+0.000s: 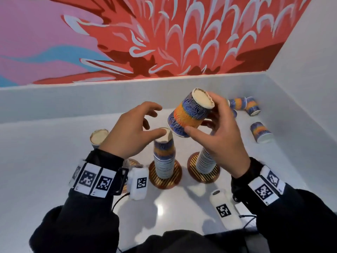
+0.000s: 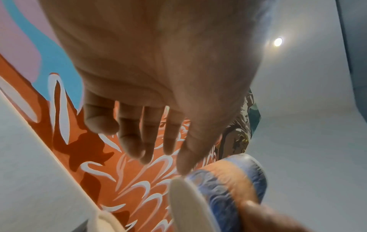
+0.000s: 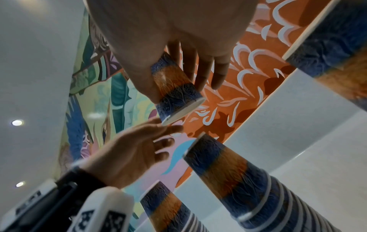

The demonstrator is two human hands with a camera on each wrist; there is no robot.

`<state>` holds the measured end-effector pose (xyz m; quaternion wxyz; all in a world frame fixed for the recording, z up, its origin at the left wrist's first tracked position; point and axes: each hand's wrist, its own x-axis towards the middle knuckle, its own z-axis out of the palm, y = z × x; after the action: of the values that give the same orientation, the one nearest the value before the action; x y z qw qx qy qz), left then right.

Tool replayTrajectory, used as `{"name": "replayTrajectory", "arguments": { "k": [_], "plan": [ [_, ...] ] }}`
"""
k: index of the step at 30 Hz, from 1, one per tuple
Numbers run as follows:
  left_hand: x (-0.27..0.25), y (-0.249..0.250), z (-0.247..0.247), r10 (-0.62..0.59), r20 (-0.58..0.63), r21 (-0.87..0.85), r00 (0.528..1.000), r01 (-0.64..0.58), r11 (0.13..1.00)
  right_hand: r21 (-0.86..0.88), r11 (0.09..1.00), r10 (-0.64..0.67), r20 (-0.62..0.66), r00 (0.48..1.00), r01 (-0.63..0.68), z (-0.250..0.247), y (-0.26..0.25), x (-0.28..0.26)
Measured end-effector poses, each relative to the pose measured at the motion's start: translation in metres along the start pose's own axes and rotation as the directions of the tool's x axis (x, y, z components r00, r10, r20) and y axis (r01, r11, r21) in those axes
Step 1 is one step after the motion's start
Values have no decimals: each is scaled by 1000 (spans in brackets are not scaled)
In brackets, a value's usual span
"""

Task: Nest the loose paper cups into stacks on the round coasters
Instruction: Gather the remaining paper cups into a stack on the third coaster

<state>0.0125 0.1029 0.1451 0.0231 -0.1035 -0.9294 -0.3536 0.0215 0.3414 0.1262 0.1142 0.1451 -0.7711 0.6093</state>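
My right hand (image 1: 209, 125) grips a blue-and-orange paper cup (image 1: 189, 114) upside down and tilted, its rim just above the middle stack (image 1: 164, 156). In the right wrist view the thumb and fingers (image 3: 200, 73) curl round this cup (image 3: 174, 89). My left hand (image 1: 155, 121) hovers open beside it, the thumb close to the middle stack's top; I cannot tell whether it touches. The left wrist view shows its relaxed fingers (image 2: 151, 141) beside the cup (image 2: 228, 185). A taller stack (image 1: 206, 159) stands on the right coaster (image 1: 204, 178). Another stack (image 1: 99, 137) is half hidden behind my left wrist.
Loose cups lie on their sides at the back right (image 1: 252, 105) and at the right (image 1: 261, 132). The middle coaster (image 1: 165, 182) is striped brown and gold. A white ledge and a mural wall (image 1: 164, 42) close off the back, and a white wall (image 1: 310, 70) the right.
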Motion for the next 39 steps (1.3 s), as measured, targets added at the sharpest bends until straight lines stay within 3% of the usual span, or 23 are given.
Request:
{"name": "replayTrajectory", "arguments": {
  "k": [5, 11, 13, 19, 24, 29, 33, 39],
  "plan": [
    [1, 1, -13, -25, -231, -162, 973, -13, 987, -117, 993, 42, 107, 993, -29, 29, 5, -1],
    [-3, 6, -20, -74, -391, -297, 917, -50, 953, -246, 965, 148, 222, 964, -92, 40, 18, -8],
    [-2, 10, -21, -72, -403, -326, 912, -70, 943, -245, 963, 168, 208, 964, -115, 36, 18, -10],
    [14, 52, -10, 66, -369, -430, 927, -233, 872, -183, 983, 39, 48, 998, -30, -13, 1, -3],
    [33, 120, 25, 227, -287, -522, 931, -351, 777, -184, 982, -74, -157, 985, 45, -83, 2, 14],
    [54, 190, 95, 326, -148, -613, 934, -345, 711, -179, 982, -5, -333, 943, -58, -162, 38, 25],
    [91, 222, 176, 262, 10, -659, 965, -190, 727, -196, 954, 126, -419, 899, -225, -222, 95, 27],
    [190, 220, 283, -11, 41, -517, 999, 31, 855, -249, 868, 269, -492, 828, -430, -295, 183, 36]
  ]
}}
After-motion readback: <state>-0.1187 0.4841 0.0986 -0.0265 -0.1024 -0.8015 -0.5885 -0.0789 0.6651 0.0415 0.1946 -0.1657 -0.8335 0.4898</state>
